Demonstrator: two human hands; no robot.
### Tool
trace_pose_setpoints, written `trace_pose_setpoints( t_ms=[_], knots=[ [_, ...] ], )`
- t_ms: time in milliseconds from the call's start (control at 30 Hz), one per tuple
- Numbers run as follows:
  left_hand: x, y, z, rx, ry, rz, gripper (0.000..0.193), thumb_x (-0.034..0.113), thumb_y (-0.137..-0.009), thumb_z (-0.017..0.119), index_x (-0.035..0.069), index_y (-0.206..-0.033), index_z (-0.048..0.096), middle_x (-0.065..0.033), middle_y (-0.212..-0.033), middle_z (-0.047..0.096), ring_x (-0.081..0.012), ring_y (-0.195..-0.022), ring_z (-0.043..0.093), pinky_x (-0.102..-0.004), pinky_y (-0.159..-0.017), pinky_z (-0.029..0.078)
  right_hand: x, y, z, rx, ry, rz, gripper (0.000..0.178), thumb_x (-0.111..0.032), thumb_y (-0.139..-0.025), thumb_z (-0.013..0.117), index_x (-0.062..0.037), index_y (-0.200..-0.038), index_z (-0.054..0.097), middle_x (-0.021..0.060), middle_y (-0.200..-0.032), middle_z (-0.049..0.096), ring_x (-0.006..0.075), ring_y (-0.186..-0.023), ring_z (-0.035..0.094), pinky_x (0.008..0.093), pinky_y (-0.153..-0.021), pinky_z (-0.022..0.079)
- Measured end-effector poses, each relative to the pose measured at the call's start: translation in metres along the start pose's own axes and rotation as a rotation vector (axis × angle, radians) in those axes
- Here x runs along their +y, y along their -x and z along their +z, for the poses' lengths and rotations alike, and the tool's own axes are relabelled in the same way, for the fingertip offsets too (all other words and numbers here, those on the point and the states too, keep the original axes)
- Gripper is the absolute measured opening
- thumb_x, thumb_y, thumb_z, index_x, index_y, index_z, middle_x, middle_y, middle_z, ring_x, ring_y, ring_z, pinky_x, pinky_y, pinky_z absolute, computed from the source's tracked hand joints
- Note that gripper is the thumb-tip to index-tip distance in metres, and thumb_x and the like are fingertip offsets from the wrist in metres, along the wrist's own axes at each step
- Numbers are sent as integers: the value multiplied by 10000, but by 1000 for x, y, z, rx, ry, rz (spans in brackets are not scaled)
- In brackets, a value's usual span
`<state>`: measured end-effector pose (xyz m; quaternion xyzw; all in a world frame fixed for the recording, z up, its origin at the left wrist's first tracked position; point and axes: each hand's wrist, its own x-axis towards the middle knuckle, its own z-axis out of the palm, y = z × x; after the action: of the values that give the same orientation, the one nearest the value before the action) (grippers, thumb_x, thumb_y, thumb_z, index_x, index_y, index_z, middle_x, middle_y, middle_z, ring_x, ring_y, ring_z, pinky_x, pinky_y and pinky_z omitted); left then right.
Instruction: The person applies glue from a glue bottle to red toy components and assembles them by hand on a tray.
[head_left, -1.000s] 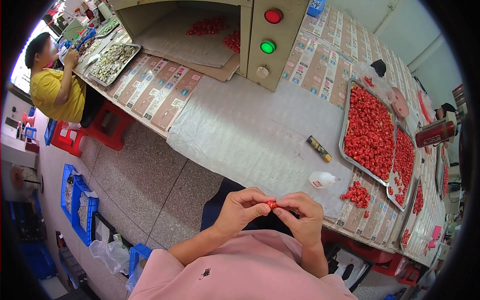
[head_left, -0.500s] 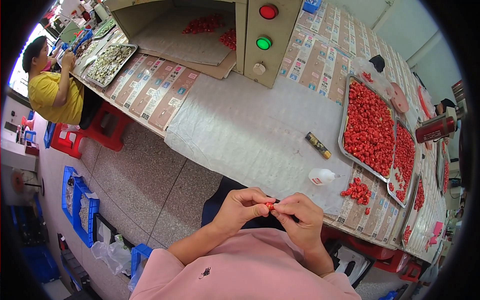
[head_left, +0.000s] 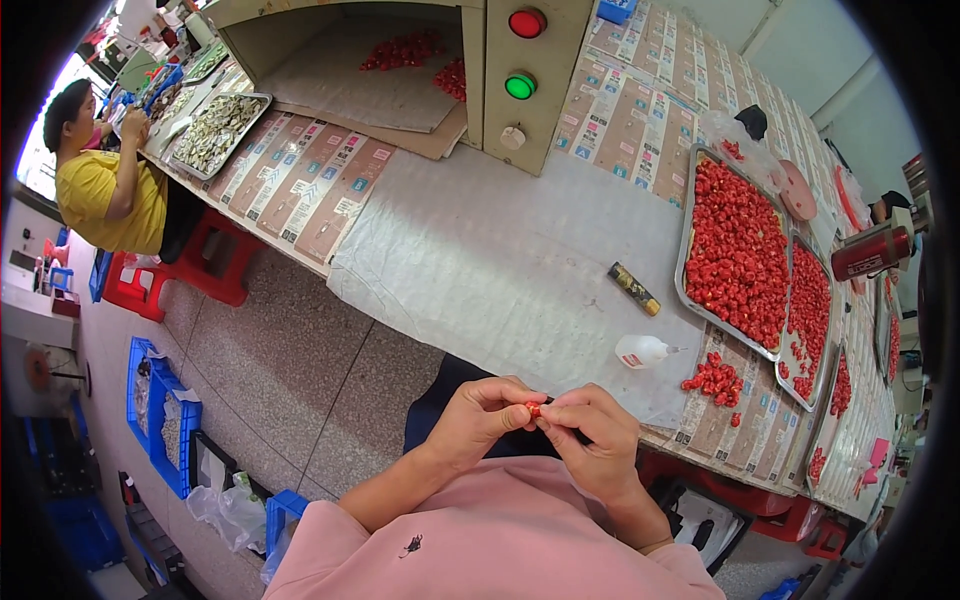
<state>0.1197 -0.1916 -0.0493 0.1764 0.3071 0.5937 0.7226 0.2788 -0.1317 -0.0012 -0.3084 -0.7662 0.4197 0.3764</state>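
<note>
Between my two hands, in front of my chest, is a small glossy red piece (head_left: 534, 410). The thumb and finger of my left hand (head_left: 486, 412) pinch it from one side. From the other side my right hand (head_left: 590, 430) closes its fingertips on it; the fingers cover much of the piece. On the table to the right lies a loose pile of similar red pieces (head_left: 714, 377). Near that pile a small white squeeze bottle (head_left: 643, 351) with a thin tip lies on its side. Behind it is a dark cylinder with gold markings (head_left: 635, 289).
Metal trays of red pieces (head_left: 738, 258) stand at the right. Ahead is a beige machine (head_left: 520, 140) with red and green buttons and more red pieces inside its opening. A tray of pale pieces (head_left: 220, 134) sits at the left, near a person in yellow (head_left: 110, 195). Blue crates (head_left: 165, 420) stand on the floor.
Both hands have shifted very slightly left with the red piece, and the fingers have adjusted a little around it. The view has tilted slightly; the things on the table lie as before.
</note>
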Motion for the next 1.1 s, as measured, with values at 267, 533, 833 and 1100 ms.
trace_pose_setpoints(
  t_ms=[267, 533, 833, 1100],
  knots=[
    [2, 1, -1, 1, -102, 80, 224, 34, -818, 647, -4, -1038, 653, -79, -986, 614, -151, -912, 596, -254, -839, 473, -3, 1, 4, 59, 30, -5, 185, 32, -707, 717, -40, -868, 663, 78, -806, 608, 157, -661, 596, 243, -539, 469],
    [4, 3, 1, -30, -118, 64, 237, 23, -824, 635, -4, -1059, 646, -78, -995, 611, -155, -930, 597, -255, -847, 475, -3, 4, 0, 54, -23, 46, 175, 23, -705, 728, -35, -860, 670, 76, -799, 611, 152, -665, 600, 237, -565, 475],
    [6, 4, 7, -16, -124, 59, 206, 17, -838, 616, -15, -1039, 647, -90, -989, 612, -165, -919, 604, -263, -840, 483, -6, 6, -1, 71, -31, 59, 175, 10, -709, 731, -35, -867, 673, 75, -801, 615, 150, -672, 605, 236, -578, 477],
    [10, 4, 25, 5, -491, 267, 204, -58, -800, 614, -23, -998, 652, -103, -963, 620, -165, -873, 606, -263, -820, 478, -5, 11, -5, 128, -162, 124, 131, 7, -714, 691, -19, -834, 644, 83, -800, 618, 151, -703, 602, 245, -618, 478]
  ],
)
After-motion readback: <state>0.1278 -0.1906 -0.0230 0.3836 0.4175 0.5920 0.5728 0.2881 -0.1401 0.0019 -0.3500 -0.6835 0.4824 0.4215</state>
